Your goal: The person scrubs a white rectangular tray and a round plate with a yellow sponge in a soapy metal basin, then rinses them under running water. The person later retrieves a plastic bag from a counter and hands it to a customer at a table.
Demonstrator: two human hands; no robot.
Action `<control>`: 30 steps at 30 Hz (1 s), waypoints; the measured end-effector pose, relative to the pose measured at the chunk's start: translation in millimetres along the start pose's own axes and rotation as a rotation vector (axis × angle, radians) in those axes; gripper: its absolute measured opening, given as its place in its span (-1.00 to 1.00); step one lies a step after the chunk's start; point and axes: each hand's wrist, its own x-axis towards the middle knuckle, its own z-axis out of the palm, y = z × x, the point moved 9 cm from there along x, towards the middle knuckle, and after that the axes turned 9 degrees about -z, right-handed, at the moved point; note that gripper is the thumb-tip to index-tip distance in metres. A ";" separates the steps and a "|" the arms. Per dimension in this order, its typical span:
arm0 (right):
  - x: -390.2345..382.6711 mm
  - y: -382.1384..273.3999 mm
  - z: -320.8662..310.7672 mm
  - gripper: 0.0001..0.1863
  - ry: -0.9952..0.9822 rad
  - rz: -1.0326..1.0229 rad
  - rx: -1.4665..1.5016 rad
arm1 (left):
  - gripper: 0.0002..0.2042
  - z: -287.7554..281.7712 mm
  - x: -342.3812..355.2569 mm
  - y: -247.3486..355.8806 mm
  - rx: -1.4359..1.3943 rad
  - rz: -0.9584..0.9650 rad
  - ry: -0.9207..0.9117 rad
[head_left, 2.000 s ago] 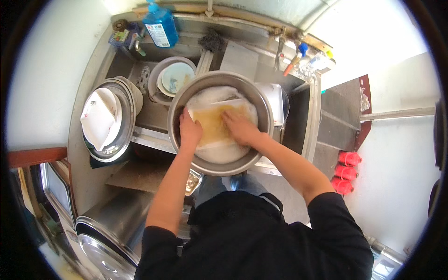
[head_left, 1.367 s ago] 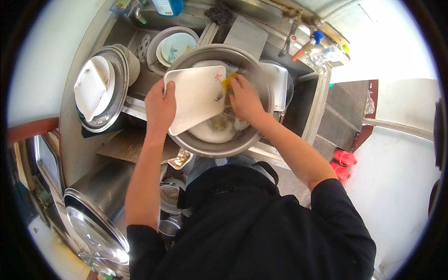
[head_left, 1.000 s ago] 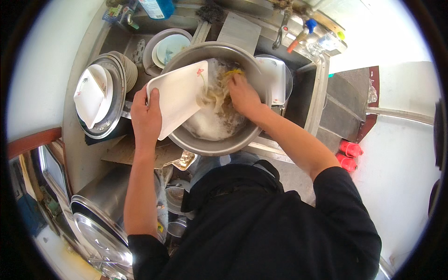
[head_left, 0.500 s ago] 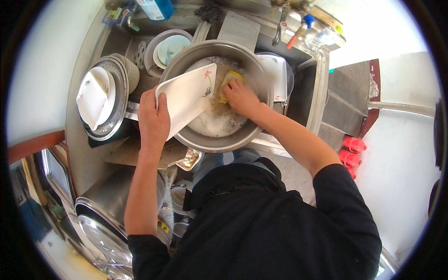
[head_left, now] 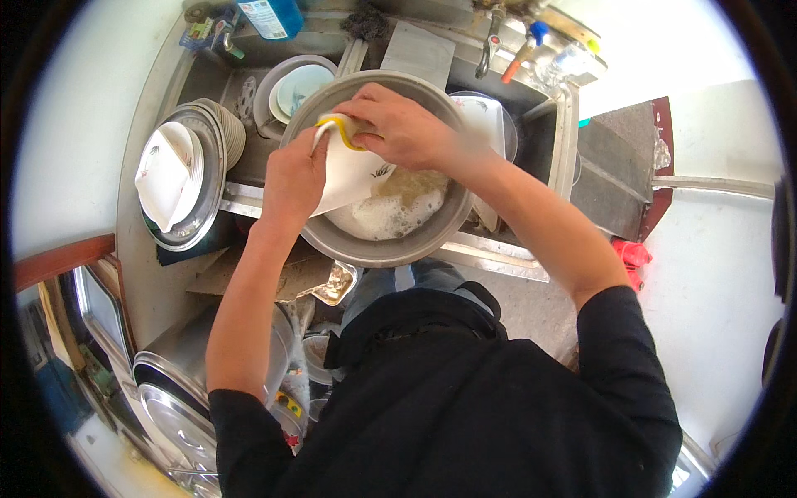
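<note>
My left hand [head_left: 295,178] is closed on the left edge of a white rectangular plate [head_left: 344,176] with a small painted plant, held tilted over a big round metal basin [head_left: 378,255]. In my right hand [head_left: 403,124] is a yellow-edged sponge [head_left: 334,126], folded over the plate's far left corner near my left fingers. My right hand hides much of the plate's far side. Cloudy water with white suds [head_left: 386,217] lies in the basin below.
To the left, a metal tray [head_left: 207,199] bears white dishes [head_left: 170,178] beside stacked plates [head_left: 228,137]. A grey bowl [head_left: 270,100] with smaller bowls stands in the left sink. White plates [head_left: 490,120] lie right of the basin, below taps [head_left: 490,50]. A blue bottle [head_left: 274,18] stands behind.
My right hand has come up out of the suds with the sponge and moved left onto the plate's far corner. The plate has shifted and tilted, still in my left hand.
</note>
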 end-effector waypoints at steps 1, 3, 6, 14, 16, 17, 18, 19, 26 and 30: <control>5.3 -4.6 1.3 -0.62 -0.081 -0.046 -0.173 | -0.78 2.8 0.8 6.1 0.050 0.035 -0.022; 15.2 -10.3 5.5 -0.65 -0.084 -0.130 -0.122 | -0.78 8.6 2.0 15.7 0.150 0.101 -0.068; 21.8 -15.3 7.1 -0.73 -0.084 -0.135 0.071 | -0.82 -16.7 1.7 27.1 0.066 0.187 0.029; 9.1 29.3 -29.5 -0.66 -0.185 0.289 0.112 | -0.68 -109.9 -3.1 4.8 0.002 -0.038 0.274; 9.8 37.9 -45.9 -0.63 -0.097 0.483 0.235 | -0.63 -128.1 -4.3 -10.7 -0.076 -0.172 0.395; 15.6 40.6 -45.6 -0.60 0.029 0.432 0.434 | -0.61 -132.9 -3.4 -14.5 -0.134 -0.226 0.436; 22.8 42.8 -43.7 -0.58 0.158 0.375 0.631 | -0.58 -136.2 -2.3 -17.1 -0.193 -0.278 0.477; 28.3 43.8 -45.2 -0.55 0.289 0.313 0.826 | -0.57 -135.5 -0.3 -18.0 -0.258 -0.291 0.503; 2.2 80.7 -13.8 -0.52 0.508 0.557 1.028 | -0.56 -111.4 6.5 -31.5 -0.537 -0.360 0.547; -6.9 72.7 -5.8 -0.56 0.635 0.548 1.142 | -0.58 -100.2 7.5 -40.5 -0.677 -0.363 0.584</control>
